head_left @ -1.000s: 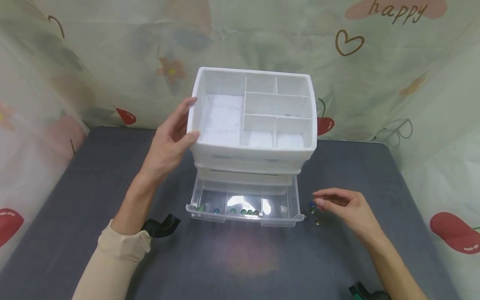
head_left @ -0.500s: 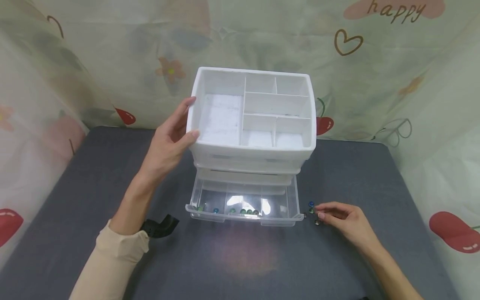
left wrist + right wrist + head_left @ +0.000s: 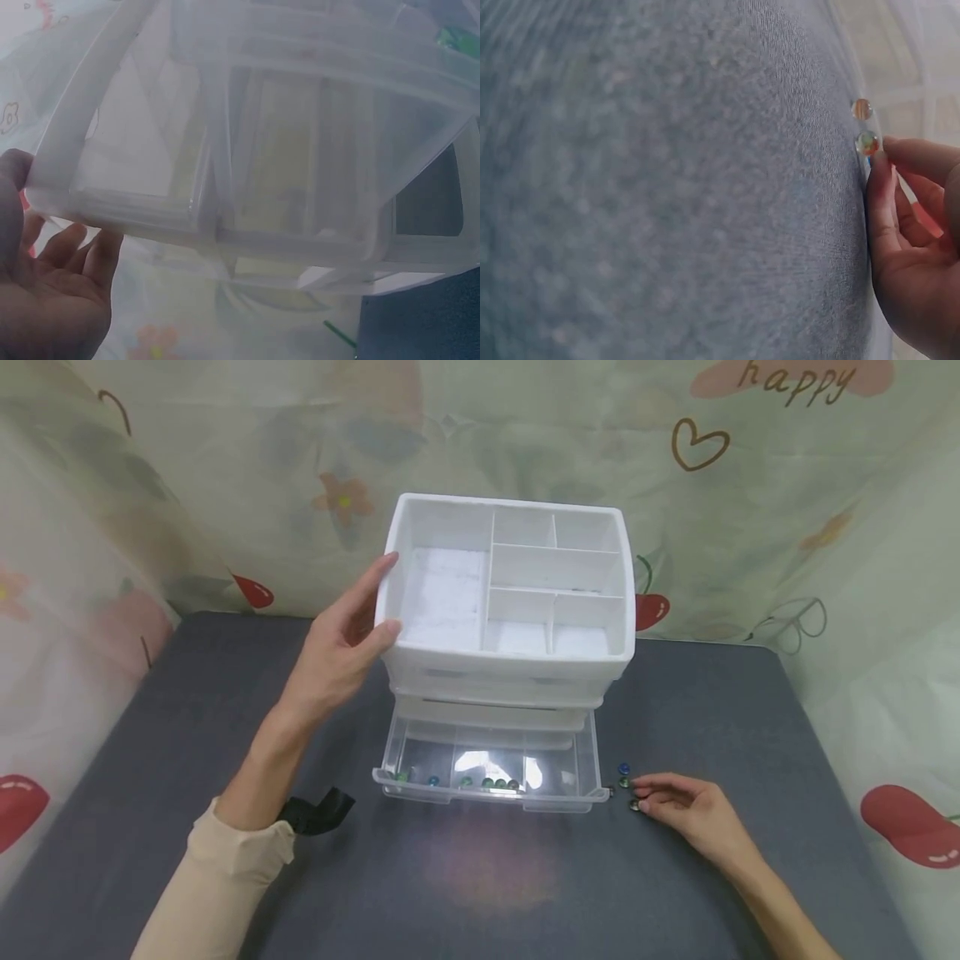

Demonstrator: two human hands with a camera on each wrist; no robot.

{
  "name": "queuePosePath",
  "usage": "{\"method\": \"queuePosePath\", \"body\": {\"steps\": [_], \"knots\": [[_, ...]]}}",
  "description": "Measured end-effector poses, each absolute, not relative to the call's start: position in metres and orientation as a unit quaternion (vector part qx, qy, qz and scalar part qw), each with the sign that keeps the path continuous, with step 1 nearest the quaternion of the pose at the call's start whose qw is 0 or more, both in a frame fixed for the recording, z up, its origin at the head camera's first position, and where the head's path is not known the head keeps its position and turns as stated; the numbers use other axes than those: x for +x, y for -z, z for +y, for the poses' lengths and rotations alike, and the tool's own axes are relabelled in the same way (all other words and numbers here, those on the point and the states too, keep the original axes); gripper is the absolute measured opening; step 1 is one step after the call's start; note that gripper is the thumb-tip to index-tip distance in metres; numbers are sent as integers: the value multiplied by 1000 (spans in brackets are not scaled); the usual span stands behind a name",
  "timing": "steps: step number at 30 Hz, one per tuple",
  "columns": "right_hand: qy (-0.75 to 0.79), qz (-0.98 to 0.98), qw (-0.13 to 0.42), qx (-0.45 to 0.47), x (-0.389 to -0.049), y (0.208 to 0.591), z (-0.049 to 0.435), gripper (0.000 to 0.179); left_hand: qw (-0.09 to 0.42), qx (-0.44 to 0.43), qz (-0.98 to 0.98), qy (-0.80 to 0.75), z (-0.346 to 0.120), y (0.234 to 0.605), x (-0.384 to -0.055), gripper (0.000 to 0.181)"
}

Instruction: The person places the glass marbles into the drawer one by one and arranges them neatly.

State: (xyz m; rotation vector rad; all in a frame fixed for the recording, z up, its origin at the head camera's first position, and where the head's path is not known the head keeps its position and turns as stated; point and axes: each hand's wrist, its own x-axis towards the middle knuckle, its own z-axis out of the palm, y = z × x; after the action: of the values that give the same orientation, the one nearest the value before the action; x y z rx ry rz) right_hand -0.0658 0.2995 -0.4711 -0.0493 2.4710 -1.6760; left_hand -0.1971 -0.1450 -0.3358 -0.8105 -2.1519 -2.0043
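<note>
My left hand (image 3: 324, 652) holds the left side of a white desktop drawer organizer (image 3: 510, 678), thumb at the front corner and a fingertip at the rim. In the left wrist view, curled fingers of the left hand (image 3: 64, 289) lie along the organizer's edge. Its clear bottom drawer (image 3: 491, 795) is pulled out, with several glass marbles (image 3: 433, 781) along the front inside. Right of the drawer, my right hand (image 3: 693, 810) reaches down, thumb and fingertips apart right at a marble (image 3: 635, 805). In the right wrist view, that marble (image 3: 867, 142) sits just beyond the fingertips.
Beside the drawer's right corner lie a blue marble (image 3: 624, 768), a green marble (image 3: 625, 782) and a greyish marble (image 3: 611, 792). The organizer's top has open compartments. A patterned curtain (image 3: 262, 460) hangs behind the dark grey table (image 3: 337, 893).
My right hand has moved down toward the front, from beside the blue marble to the nearest marble. My left hand has kept its hold on the organizer.
</note>
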Motion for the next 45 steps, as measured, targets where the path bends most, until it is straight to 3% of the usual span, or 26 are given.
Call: {"method": "queuePosePath", "body": {"steps": [7,26,33,45], "knots": [[515,852,86,-30,-66,471,301,24,40,-261,-717,645,-145,335,-198,67],[431,899,-5,-72,-63,469,291,18,37,-249,-716,651,-146,338,-198,64],[443,895,2,-53,-63,477,298,17,33,-250,-703,665,-144,339,-199,63],[503,863,13,-51,-67,457,288,18,37,-247,-708,660,-145,341,-199,63]]}}
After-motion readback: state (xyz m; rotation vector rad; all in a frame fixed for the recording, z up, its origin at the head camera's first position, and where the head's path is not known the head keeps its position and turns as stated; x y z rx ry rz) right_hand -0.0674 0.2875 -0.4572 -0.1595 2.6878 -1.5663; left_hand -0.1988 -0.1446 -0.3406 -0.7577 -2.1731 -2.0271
